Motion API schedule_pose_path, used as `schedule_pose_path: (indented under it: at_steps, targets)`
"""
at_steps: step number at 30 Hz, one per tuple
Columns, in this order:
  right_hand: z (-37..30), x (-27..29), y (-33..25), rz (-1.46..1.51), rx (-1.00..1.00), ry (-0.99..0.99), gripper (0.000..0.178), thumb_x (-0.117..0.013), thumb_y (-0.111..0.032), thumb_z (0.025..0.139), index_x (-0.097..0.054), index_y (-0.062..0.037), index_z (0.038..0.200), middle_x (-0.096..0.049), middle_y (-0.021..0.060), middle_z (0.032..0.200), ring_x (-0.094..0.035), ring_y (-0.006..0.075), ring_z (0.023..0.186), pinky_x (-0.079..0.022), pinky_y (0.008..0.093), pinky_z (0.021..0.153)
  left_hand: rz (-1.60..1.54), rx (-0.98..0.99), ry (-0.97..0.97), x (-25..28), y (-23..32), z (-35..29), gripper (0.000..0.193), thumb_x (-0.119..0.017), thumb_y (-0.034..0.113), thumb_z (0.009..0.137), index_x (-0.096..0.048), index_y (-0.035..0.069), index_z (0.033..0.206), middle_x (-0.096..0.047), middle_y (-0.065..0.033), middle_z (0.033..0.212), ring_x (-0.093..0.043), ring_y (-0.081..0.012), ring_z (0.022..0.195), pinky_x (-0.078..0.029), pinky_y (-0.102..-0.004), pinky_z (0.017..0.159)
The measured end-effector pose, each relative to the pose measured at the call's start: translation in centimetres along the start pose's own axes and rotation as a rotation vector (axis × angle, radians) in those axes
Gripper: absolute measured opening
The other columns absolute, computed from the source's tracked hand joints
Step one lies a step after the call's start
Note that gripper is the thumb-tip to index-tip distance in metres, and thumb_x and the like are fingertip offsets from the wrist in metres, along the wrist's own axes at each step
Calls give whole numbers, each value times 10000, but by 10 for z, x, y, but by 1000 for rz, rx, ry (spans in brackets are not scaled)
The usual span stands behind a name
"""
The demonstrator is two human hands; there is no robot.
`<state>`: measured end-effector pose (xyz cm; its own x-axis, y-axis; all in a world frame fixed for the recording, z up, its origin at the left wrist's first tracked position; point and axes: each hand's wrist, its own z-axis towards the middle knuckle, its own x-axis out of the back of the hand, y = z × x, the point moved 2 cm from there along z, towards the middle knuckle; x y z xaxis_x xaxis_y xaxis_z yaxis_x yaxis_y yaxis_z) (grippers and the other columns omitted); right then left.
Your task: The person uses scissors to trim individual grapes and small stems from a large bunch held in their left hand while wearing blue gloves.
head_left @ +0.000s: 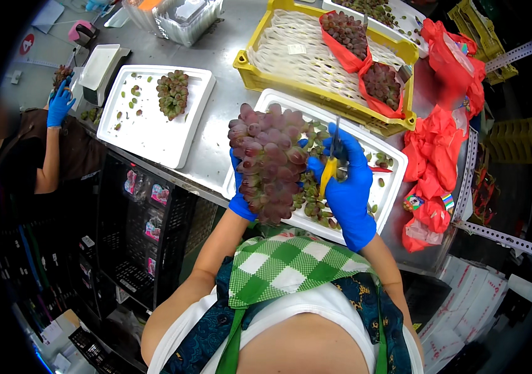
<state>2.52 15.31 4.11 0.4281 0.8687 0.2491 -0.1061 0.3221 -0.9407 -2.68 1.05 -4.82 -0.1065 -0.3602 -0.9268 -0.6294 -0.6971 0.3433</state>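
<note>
A large bunch of purple-red grapes [269, 159] hangs from my left hand [241, 204], whose blue-gloved fingers are mostly hidden behind the fruit. In my right hand [350, 199], also gloved in blue, is a pair of scissors [328, 177] with yellow handles, blades pointing up and away from me. They are just right of the bunch. Beneath both hands lies a white tray [388, 198] scattered with loose greenish grapes [316, 210]. Something thin and red [379, 169] rests at the tray's right side.
A yellow crate [245, 76] beyond the tray holds red-wrapped grape bunches [383, 87]. Red bags [431, 156] crowd the right. Another white tray [147, 142] on the left carries a small bunch [172, 95]. A co-worker's blue-gloved hand [60, 107] is at far left, near a scale [101, 68].
</note>
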Motion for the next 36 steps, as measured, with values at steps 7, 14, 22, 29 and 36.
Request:
schedule_pose_path:
  at_steps: [7, 14, 22, 29, 36]
  targets:
    - [22, -11, -32, -374, 414, -406, 518, -635, 3, 590, -541, -133, 1081, -551, 66, 795, -555, 226, 712, -442, 323, 596, -98, 83, -54, 13, -5, -5, 718, -283, 598, 825, -225, 94, 1333, -298, -111, 1334, -348, -256, 1194, -306, -394, 981]
    - [22, -11, -21, -202, 216, -422, 411, -625, -19, 655, -544, -118, 1045, -573, 67, 810, -576, 174, 701, -462, 279, 619, -224, 138, -196, 22, -17, -9, 676, -282, 558, 846, -220, 93, 1334, -298, -107, 1334, -345, -249, 1195, -305, -388, 983]
    - [42, 28, -18, -145, 91, -318, 429, -580, -19, 683, -503, -89, 1099, -599, 102, 932, -600, 190, 837, -446, 259, 725, 204, 11, -71, -16, -8, -5, 446, -325, 221, 904, -216, 94, 1318, -302, -82, 1308, -337, -193, 1177, -311, -311, 982]
    - [17, 9, -2, 155, -218, -275, 422, -624, 28, 693, -492, -40, 1088, -570, 59, 807, -540, 61, 742, -466, 234, 661, 167, -45, -100, -29, 1, -1, 437, -343, 167, 902, -229, 68, 1312, -304, -83, 1313, -347, -181, 1172, -289, -309, 996]
    - [13, -12, 0, -395, -42, -136, 384, -710, -275, 667, -527, -152, 981, -569, 106, 648, -555, 298, 546, -441, 337, 497, 5, -6, 40, -8, 0, -2, 432, -318, 247, 918, -247, 56, 1300, -357, -116, 1276, -405, -218, 1131, -372, -353, 944]
